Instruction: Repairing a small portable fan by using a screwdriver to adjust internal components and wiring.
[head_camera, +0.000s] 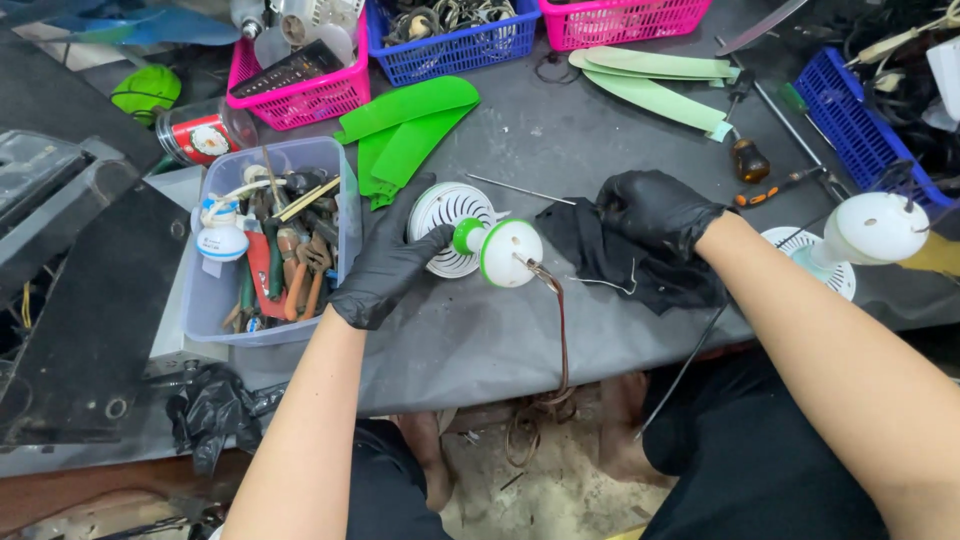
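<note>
**Small fan motor held at the front of the workbench**

The fan motor (480, 240) lies on its side on the grey tabletop (470, 340), near the front edge. It is white plastic, with a round slotted housing at the left, a short green neck in the middle and a round white cap with a green rim at the right. A thin brown wire (562, 330) comes out of the cap and hangs down over the table edge.

The left hand (390, 265), in a black glove, is closed around the slotted housing from the left side, with the fingers curled over its rim. The right hand (655, 210), also in a black glove, rests on a black cloth (620, 260) just to the right of the motor; the fingers are bent and press on the crumpled fabric, but I cannot tell if they really grip it.

Left of the motor stands a clear plastic box (340, 215) full of pliers and other hand tools. Behind it lie flat bright green fan blades (410, 125), smooth and curved, and further right some paler green blades (650, 85). A screwdriver (745, 150) with a dark handle lies near them. At the back edge stand pink (310, 95) and blue baskets (450, 50) of open mesh plastic. A second white fan part (870, 230) is at the right.
</note>
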